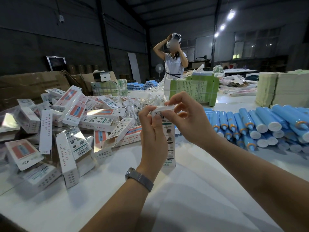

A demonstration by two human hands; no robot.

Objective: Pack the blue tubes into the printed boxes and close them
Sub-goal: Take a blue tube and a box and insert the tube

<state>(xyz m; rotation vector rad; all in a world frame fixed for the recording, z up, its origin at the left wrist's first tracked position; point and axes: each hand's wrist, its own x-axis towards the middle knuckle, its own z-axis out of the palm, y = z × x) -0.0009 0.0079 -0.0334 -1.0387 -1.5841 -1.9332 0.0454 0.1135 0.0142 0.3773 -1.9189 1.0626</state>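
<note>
I hold one printed box [169, 146] upright in front of me, its bottom end near the white table [184, 198]. My left hand [153, 133] grips the box's upper body from the left. My right hand [185, 116] pinches the top flap [164, 108] with thumb and fingers. Whether a tube is inside the box is hidden. A stack of blue tubes [260, 126] with orange collars and white caps lies on the right. A heap of printed boxes [70, 124] covers the left side.
Small white parts in clear bags [142, 102] pile behind the heap. Bundles of flat green cartons [194, 89] and pale stacks [280, 87] stand at the back. Brown cardboard [33, 86] lies far left. A person [173, 61] stands across the table.
</note>
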